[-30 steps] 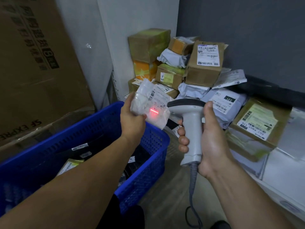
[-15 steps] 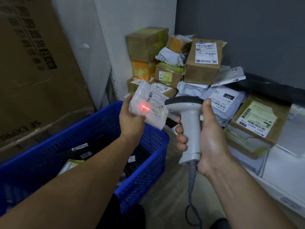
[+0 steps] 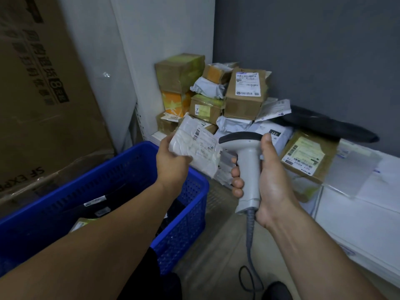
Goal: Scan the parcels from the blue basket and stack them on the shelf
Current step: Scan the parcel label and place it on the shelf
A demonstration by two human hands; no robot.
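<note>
My left hand [image 3: 172, 162] grips a soft white parcel [image 3: 197, 146] with a barcode label, held above the far corner of the blue basket [image 3: 121, 169]. My right hand [image 3: 266, 182] holds a grey handheld scanner [image 3: 244, 152] by its handle, its head pointing left at the parcel. No red scan line shows on the label. Dark and labelled parcels [image 3: 97, 204] lie inside the basket. A pile of scanned boxes and bags [image 3: 216, 98] sits in the corner on the low white shelf [image 3: 368, 224].
A large cardboard sheet [image 3: 39, 94] leans on the wall at left behind the basket. The scanner's coiled cable [image 3: 251, 252] hangs down to the floor. A flat brown parcel [image 3: 307, 154] and a black bag [image 3: 329, 126] lie on the shelf at right.
The red scan line on the parcel's label has gone out. Both hands and the parcel have shifted slightly, and the view has tilted a little.
</note>
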